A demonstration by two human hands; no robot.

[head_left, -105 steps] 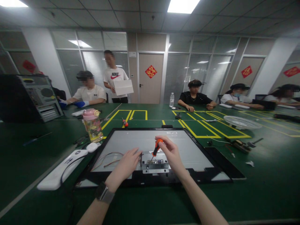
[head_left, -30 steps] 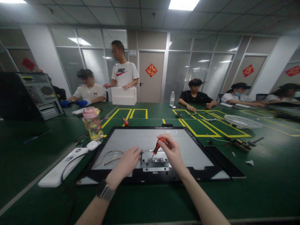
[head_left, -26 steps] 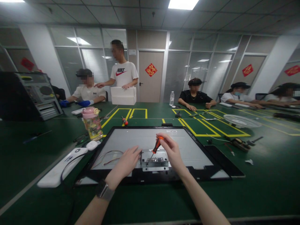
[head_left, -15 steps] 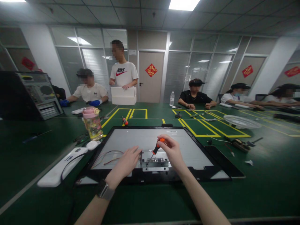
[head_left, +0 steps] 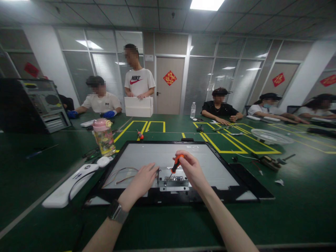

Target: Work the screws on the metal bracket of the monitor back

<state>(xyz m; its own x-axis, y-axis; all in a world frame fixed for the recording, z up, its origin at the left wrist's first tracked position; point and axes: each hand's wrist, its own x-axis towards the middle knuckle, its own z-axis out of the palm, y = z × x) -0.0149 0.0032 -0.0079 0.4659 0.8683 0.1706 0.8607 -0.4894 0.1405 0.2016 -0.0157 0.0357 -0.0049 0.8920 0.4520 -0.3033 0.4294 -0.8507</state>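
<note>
A flat display panel (head_left: 149,154) with a black frame lies on the green table. On its near middle sits a metal bracket (head_left: 173,189) with small ports or slots. My right hand (head_left: 193,168) is closed around the orange-and-black handle of a screwdriver (head_left: 177,163). The tool is tilted, its tip down at the left part of the bracket. My left hand (head_left: 143,178) lies with fingers stretched out, fingertips against the bracket's left edge. Thin wires (head_left: 122,173) run over the panel left of that hand.
A white power bank-like case (head_left: 68,187) with a black cable and a pink-lidded bottle (head_left: 103,136) stand left. An open computer case (head_left: 39,105) is farther left. A black slab (head_left: 252,182) lies right of the panel. Several people sit opposite; one stands behind a white box (head_left: 139,106).
My hands and the screwdriver stay almost in place. Across the table, the seated person in black has moved a hand to the right.
</note>
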